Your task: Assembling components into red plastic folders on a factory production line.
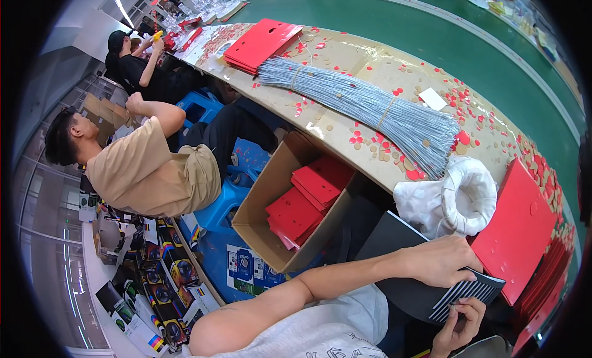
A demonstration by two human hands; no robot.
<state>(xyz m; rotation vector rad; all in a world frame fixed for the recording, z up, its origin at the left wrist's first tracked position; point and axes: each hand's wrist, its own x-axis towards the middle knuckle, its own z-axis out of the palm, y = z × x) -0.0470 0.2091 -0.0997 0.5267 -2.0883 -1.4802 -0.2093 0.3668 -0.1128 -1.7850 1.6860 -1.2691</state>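
Note:
A black flat piece [401, 284], apparently card, with a band of white stripes along one end lies across my lap at the lower right. My left hand [441, 260] reaches over it, its fingers curled onto the edge by the stripes. At the striped end, my right hand [461, 326] has its fingers bent around the near edge. Part of the piece is hidden under my left forearm. Beside my left hand, a red card sheet [515, 225] with small round spots rests on the table edge, above a stack of red sheets [546, 290].
A white cloth-lined container [425, 201] stands at the table edge. Behind it lies a long bundle of grey wires [351, 96], tied with bands. Red and tan paper dots litter the table [364, 46]. A carton [259, 225] holds red cards. A seated person [142, 167] is at left.

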